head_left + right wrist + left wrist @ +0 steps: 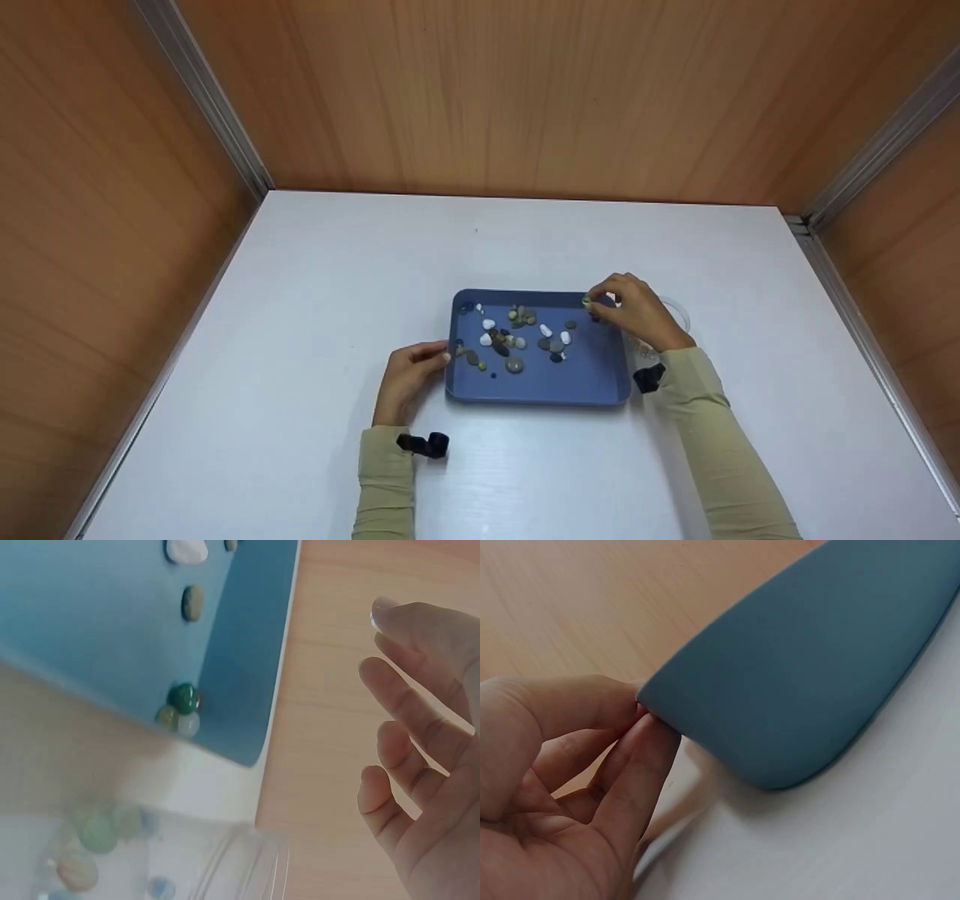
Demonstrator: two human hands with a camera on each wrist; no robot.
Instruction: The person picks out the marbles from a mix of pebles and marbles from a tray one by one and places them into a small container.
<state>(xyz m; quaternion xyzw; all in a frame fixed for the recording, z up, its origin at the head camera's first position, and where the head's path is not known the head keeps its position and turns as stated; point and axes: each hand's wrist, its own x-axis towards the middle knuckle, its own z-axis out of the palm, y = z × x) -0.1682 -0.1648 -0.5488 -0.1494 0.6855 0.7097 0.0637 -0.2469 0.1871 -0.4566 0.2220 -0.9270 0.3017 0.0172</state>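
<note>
The blue tray (540, 390) lies on the white table with pebbles and small round pieces scattered over its floor. My left hand (409, 375) pinches its left rim between thumb and fingers; the left wrist view shows the fingertips (649, 727) against the tray wall (780, 682). Above the far right corner is my right hand (634, 311), its thumb and index finger pinching a small greenish piece (586, 300). That piece cannot be made out in the right wrist view. Below in that corner sit several marbles, a green marble (182, 698) among them.
A clear jar (232, 862) holding marbles lies on its side just right of the tray, partly hidden by the right arm in the head view. White pebbles (488, 324) and a large grey pebble (514, 364) lie in the tray. Wooden panels (480, 97) enclose the table.
</note>
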